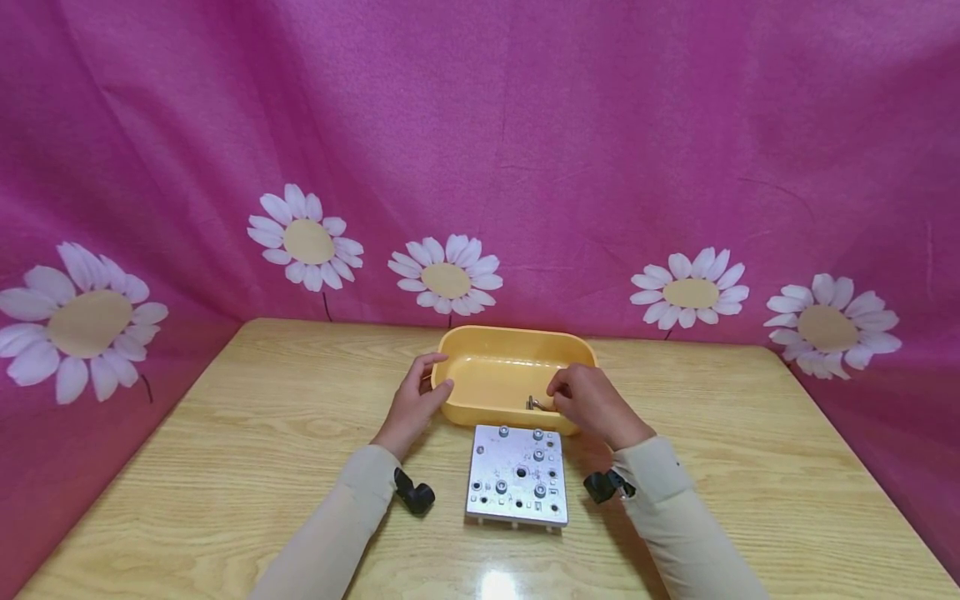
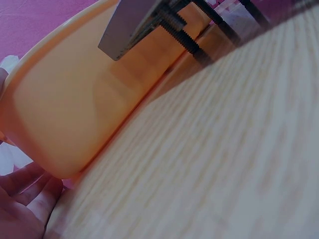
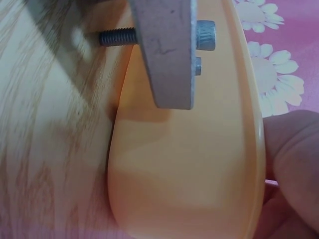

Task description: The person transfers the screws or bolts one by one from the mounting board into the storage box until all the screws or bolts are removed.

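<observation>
My left hand (image 1: 412,407) holds the left end of a yellow tray (image 1: 480,416), thumb and forefinger at its rim. In the left wrist view its fingers (image 2: 27,191) lie against the tray's outer end. Reaching over the right end, my right hand (image 1: 592,404) has its bent fingers down inside the tray, beside a few small metal screws (image 1: 530,403). Its fingertips are hidden, so whether they pinch a screw does not show. In front of the tray stands a square metal plate (image 1: 504,462) with socket-head screws and holes, raised on the threaded shanks beneath it.
A light wooden table (image 1: 300,400) lies under everything. Behind it hangs a pink cloth (image 1: 540,167) with large white daisies. Black wrist cameras (image 1: 415,493) sit on both sleeves, one either side of the plate.
</observation>
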Demonstrator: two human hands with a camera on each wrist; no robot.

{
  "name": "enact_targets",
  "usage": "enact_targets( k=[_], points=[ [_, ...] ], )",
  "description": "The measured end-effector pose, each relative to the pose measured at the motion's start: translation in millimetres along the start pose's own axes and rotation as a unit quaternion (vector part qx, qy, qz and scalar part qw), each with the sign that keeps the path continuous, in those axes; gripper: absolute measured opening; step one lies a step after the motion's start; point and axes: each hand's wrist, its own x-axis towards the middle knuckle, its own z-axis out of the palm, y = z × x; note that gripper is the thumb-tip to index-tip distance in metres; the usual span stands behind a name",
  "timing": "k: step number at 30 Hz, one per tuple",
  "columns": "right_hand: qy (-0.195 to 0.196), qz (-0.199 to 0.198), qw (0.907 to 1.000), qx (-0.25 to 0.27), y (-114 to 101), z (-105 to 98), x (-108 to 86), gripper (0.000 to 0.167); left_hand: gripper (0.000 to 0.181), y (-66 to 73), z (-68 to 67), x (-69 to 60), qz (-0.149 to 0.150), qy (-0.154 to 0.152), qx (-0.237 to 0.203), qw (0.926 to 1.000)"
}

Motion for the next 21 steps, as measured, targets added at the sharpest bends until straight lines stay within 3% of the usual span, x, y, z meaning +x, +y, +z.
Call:
enact_targets(
  k=[21],
  points=[
    [0.000, -0.004, 1.0000, 0.005, -0.6, 0.9, -0.3, 0.009, 0.042, 2.4, 0.4, -0.8, -0.008, 0.000, -0.001, 1.0000]
  ],
)
